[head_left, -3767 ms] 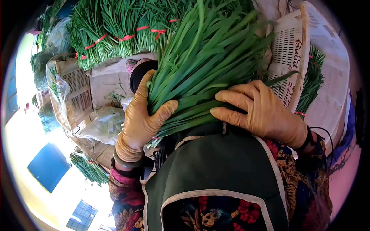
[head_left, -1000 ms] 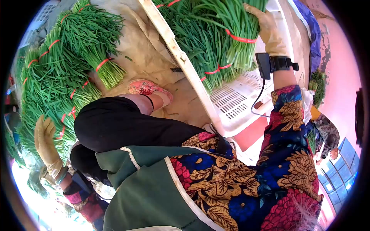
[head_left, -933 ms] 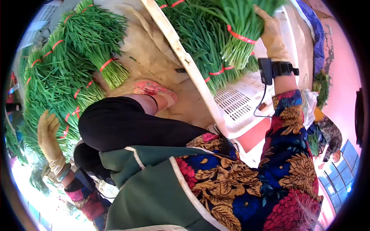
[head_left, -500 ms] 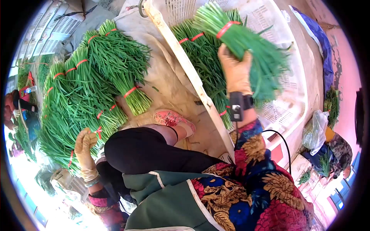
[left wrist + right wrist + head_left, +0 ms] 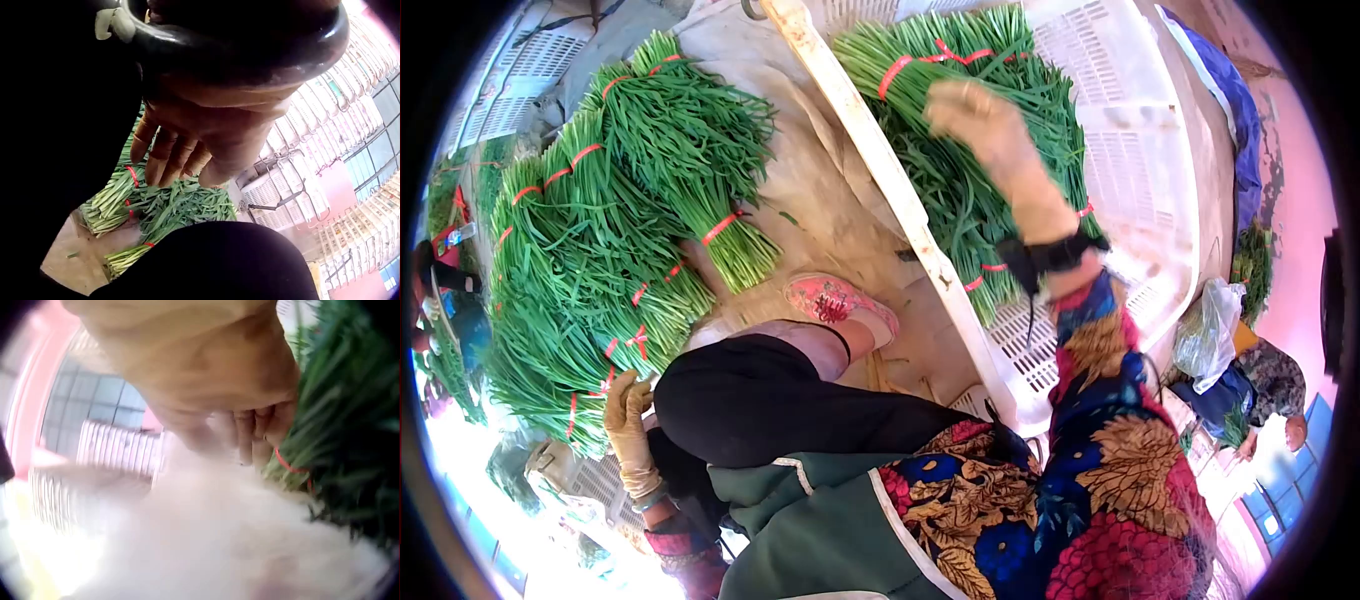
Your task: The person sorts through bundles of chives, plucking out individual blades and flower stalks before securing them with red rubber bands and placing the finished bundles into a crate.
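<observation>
My gloved right hand point(image 5: 998, 150) is over a white plastic crate point(image 5: 928, 250), blurred, its fingers loosely bent. Beneath and beside it lies a bundle of garlic chives point(image 5: 895, 85) tied with red tape, cut ends toward the crate's far left corner. More tied chives point(image 5: 1000, 215) lie in the crate. In the right wrist view, bent fingertips point(image 5: 259, 434) overlap the edge of a tied bundle. My gloved left hand point(image 5: 629, 435) hangs beside the left knee with relaxed fingers and holds nothing; the left wrist view shows its fingers point(image 5: 164, 156) pointing down in front of the bundles.
Several tied chive bundles point(image 5: 625, 215) lie piled on a brown floor sheet point(image 5: 800, 230) at left. A shod foot point(image 5: 840, 300) stands between pile and crate. White crates point(image 5: 525, 75) are stacked at far left. Another person point(image 5: 1275, 375) is at right, by a plastic bag point(image 5: 1208, 335).
Earlier both hands held chives on the lap. Then the right hand swung a tied bundle over the crate; now that bundle lies in it, let go. The left hand stayed low beside the knee.
</observation>
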